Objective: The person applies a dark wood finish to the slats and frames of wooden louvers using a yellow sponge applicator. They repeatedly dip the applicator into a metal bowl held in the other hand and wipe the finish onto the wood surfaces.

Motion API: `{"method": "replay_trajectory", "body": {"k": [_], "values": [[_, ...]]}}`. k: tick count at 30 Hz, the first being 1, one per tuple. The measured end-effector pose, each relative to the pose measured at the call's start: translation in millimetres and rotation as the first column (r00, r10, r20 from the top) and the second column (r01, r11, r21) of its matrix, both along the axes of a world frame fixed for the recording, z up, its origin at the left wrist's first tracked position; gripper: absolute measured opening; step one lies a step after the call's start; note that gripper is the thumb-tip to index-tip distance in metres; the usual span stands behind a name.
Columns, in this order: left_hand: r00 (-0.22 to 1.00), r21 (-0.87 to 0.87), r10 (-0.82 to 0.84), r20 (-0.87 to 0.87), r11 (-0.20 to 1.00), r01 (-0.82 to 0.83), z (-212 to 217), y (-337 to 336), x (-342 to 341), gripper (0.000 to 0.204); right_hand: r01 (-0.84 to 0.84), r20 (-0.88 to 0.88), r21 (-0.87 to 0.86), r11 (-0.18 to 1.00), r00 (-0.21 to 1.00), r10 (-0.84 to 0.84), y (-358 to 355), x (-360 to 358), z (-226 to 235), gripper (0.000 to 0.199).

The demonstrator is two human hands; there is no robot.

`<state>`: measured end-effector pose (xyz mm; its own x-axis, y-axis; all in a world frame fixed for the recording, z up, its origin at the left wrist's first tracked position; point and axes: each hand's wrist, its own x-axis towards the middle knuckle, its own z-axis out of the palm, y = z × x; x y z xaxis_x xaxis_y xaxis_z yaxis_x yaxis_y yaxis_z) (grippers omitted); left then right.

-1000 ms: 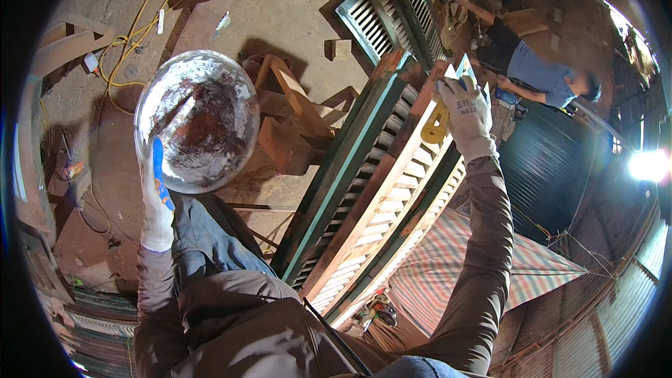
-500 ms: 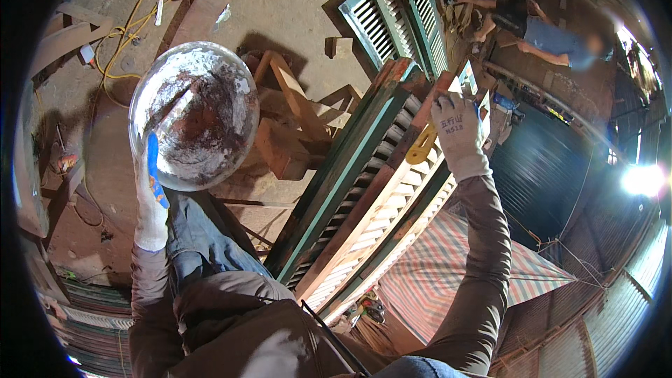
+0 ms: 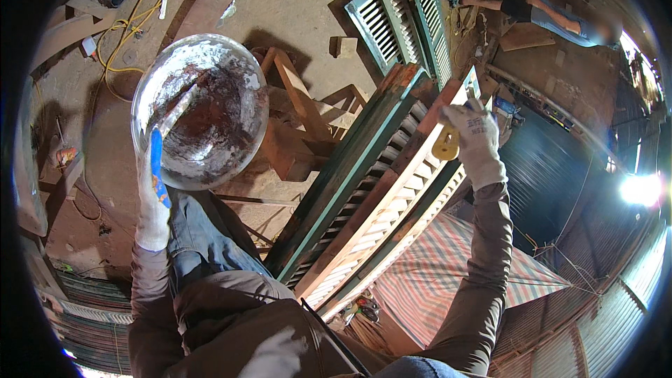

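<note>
My left hand (image 3: 155, 189), in a white glove with blue and orange on it, grips the near-left rim of a round metal bowl (image 3: 245, 133). Reddish-brown and white paste smears the bowl's inside. A flat, pale stick-like tool (image 3: 180, 110) lies in it, one end close to my thumb. My gloved right hand (image 3: 474, 133) is closed around a putty knife (image 3: 446, 144) with a yellow handle. Its blade appears to point away from me, partly hidden by my fingers. This hand is over the upper end of a bare-wood louvred shutter (image 3: 392, 203), which leans among green-edged shutters (image 3: 343, 168).
More louvred shutters (image 3: 371, 28) lie at the far side. A wooden stand (image 3: 297, 91) is right of the bowl. Yellow cord (image 3: 115, 70) winds over the floor at left. A striped tarp (image 3: 448, 273) spreads at right, and another person (image 3: 553, 14) is at the far right.
My right hand has shifted slightly right and nearer with the putty knife, its wrist bending. The bowl has moved slightly right, still in my left hand. The other person's arms have moved.
</note>
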<state>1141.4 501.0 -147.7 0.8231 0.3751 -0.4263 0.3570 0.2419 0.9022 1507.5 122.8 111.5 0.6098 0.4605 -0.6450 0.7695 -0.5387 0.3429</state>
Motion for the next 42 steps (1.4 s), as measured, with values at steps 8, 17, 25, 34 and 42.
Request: {"method": "replay_trajectory", "body": {"k": [8,17,25,34,42], "values": [[0.998,0.069,-0.07,0.007,0.995,0.069,-0.2,-0.2,-0.5,0.047,-0.252,0.128,-0.302,0.919,0.945,0.301,-57.5,-5.3,-37.0,0.035],[0.981,0.267,-0.186,0.054,0.949,0.166,-15.7,-3.4,-7.8,0.046,-0.048,0.139,0.084,0.995,0.99,0.036,26.5,11.7,2.1,0.034],[0.972,0.157,-0.205,0.115,0.97,0.186,-10.7,1.1,2.9,0.045,0.302,-0.245,0.314,0.9,0.942,-0.23,25.8,-85.9,4.1,0.031],[0.999,-0.398,-0.025,0.039,0.917,0.038,0.0,20.7,11.4,0.054,0.805,-0.649,0.489,-0.336,0.078,-0.756,9.2,-353.2,64.9,0.037],[0.872,-0.167,-0.311,0.378,0.903,0.395,30.3,40.3,17.8,0.051,0.198,-0.856,0.476,-0.857,-0.122,-0.503,47.9,-599.3,54.6,0.034]]}}
